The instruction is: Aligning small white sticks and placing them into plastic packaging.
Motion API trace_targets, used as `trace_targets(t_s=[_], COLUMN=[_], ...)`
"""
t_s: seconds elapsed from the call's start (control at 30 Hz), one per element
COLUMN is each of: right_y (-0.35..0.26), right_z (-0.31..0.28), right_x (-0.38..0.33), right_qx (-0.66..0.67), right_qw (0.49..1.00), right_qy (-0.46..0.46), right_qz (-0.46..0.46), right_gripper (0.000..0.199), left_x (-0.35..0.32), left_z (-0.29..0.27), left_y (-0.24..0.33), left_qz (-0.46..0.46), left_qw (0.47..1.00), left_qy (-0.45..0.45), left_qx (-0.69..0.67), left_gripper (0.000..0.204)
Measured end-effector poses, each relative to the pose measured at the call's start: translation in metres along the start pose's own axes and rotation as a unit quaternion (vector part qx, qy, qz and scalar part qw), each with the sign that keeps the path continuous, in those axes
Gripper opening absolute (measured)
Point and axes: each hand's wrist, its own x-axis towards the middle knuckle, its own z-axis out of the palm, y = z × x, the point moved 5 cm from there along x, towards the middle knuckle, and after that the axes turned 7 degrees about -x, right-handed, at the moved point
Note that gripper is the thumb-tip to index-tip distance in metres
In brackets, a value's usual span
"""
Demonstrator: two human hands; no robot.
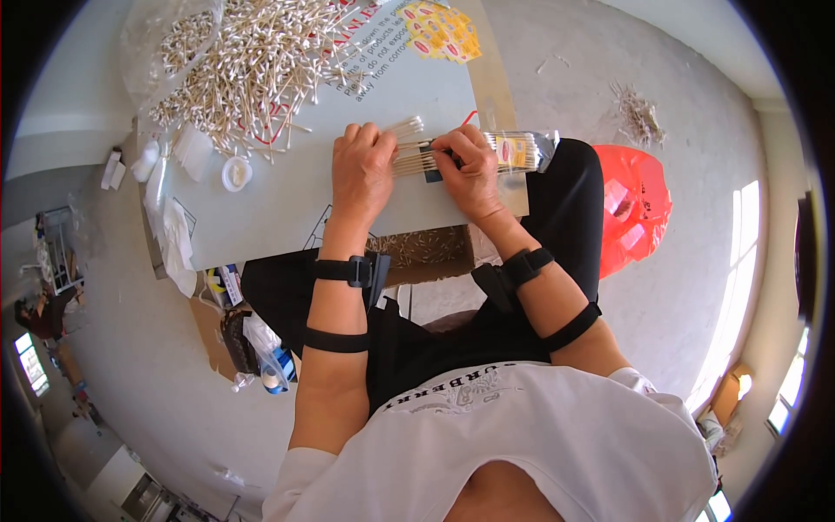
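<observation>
A row of cotton swabs [411, 163] lies between my two hands, just above the tabletop. My left hand [361, 165] is closed around the left ends of these swabs, with its knuckles up. At their right ends my right hand [470, 172] pinches with thumb and forefinger at the mouth of a clear packet [528, 151]. The packet holds more swabs and a yellow label, and its silvery end reaches past the table's right edge by my knee. A few loose swabs [409, 127] lie just beyond my left fingers. My fingertips are partly hidden.
A large heap of swabs [252, 65] spills from a clear bag at the far left of the table [287, 213]. Yellow labels [444, 33] lie far right; a small white tub [236, 174] stands left. Below are a cardboard box [444, 252] and a red bag [633, 209].
</observation>
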Motion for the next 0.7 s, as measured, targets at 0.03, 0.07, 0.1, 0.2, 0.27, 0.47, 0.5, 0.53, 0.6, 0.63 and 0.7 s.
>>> trace_targets(t_s=[0.03,0.07,0.1,0.2,0.27,0.47,0.5,0.53,0.6,0.63,0.7], right_y=[0.001,0.004,0.006,0.006,0.006,0.004,0.009,0.008,0.002,0.002,0.011], right_z=[0.0,0.0,0.0,-0.001,-0.002,0.028,0.033,0.037,0.042,0.042,0.042], right_x=[0.0,0.0,0.0,-0.002,0.0,0.021,0.024,0.025,0.02,0.019,0.02], right_qx=[0.001,0.002,0.003,0.015,0.069,0.203,0.248,0.243,0.232,0.217,0.254], right_qw=[1.0,1.0,1.0,0.996,0.994,0.977,0.966,0.967,0.97,0.974,0.963], right_qy=[0.0,-0.001,-0.002,-0.027,0.007,0.018,0.016,0.016,0.008,0.003,0.005], right_qz=[0.0,0.014,0.029,0.084,0.083,0.061,0.074,0.072,0.072,0.07,0.091], right_gripper=[0.012,0.012,0.012,0.014,0.017,0.033,0.035,0.035,0.034,0.034,0.034], left_x=[-0.001,-0.002,-0.003,-0.004,-0.004,-0.025,-0.02,-0.019,-0.019,-0.018,-0.016], left_z=[0.0,0.0,0.0,0.0,0.003,0.027,0.031,0.035,0.039,0.039,0.037], left_y=[0.001,0.0,0.001,0.001,0.001,-0.024,-0.017,-0.017,-0.015,-0.015,-0.013], left_qz=[0.014,0.014,0.018,-0.006,-0.03,-0.197,-0.196,-0.201,-0.212,-0.211,-0.199], left_qw=[1.0,1.0,1.0,1.0,0.999,0.832,0.831,0.812,0.799,0.798,0.787], left_qy=[-0.007,-0.008,-0.008,0.005,0.019,0.247,0.244,0.247,0.238,0.238,0.238], left_qx=[0.005,0.005,0.012,0.002,-0.016,-0.456,-0.459,-0.489,-0.511,-0.512,-0.533], left_gripper=[0.009,0.009,0.008,0.011,0.017,0.051,0.051,0.051,0.051,0.051,0.049])
